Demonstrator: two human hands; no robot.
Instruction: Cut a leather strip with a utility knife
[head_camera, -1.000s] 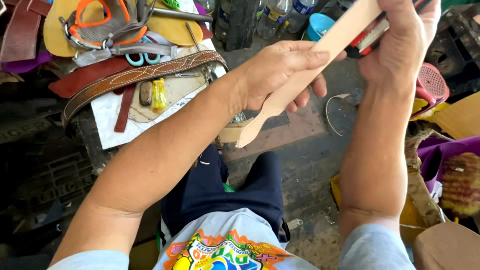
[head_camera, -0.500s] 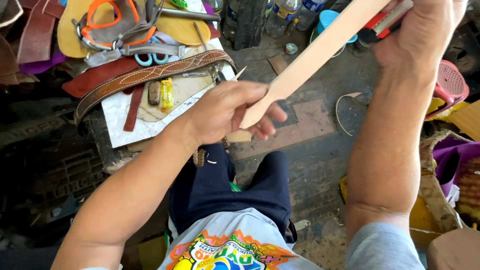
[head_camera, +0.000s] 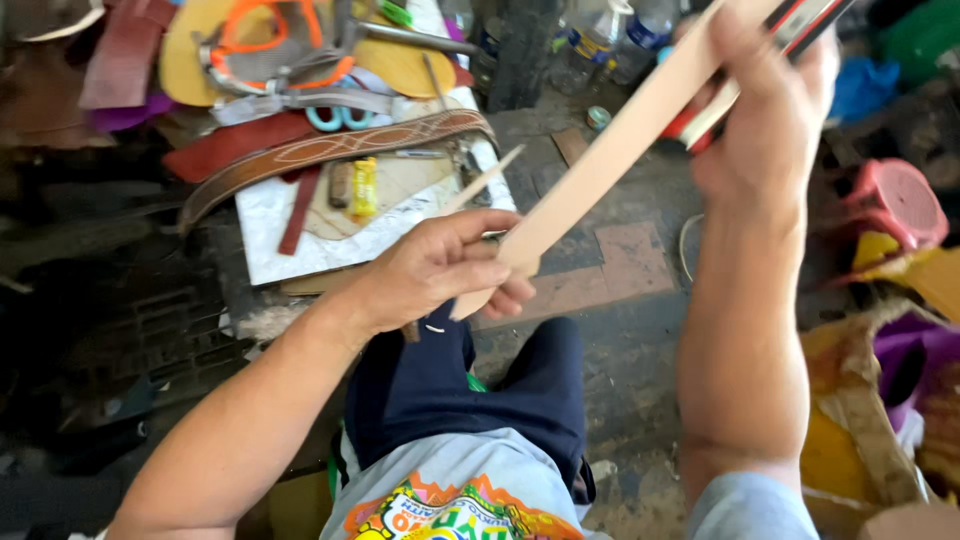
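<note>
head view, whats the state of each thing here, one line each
leather strip: held up off the ground, slanting, gripped at both ends
left hand: closed on the strip's lower end
right hand: closed on the upper end and a red tool
brown belt: lying flat
pink stool: upright

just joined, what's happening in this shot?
A seated person holds a long tan leather strip stretched between both hands. The left hand pinches its lower pointed end; the right hand grips the upper part together with a red and white tool, hard to tell what kind. Behind, a stitched brown belt and scissors lie on a cluttered work board.
</note>
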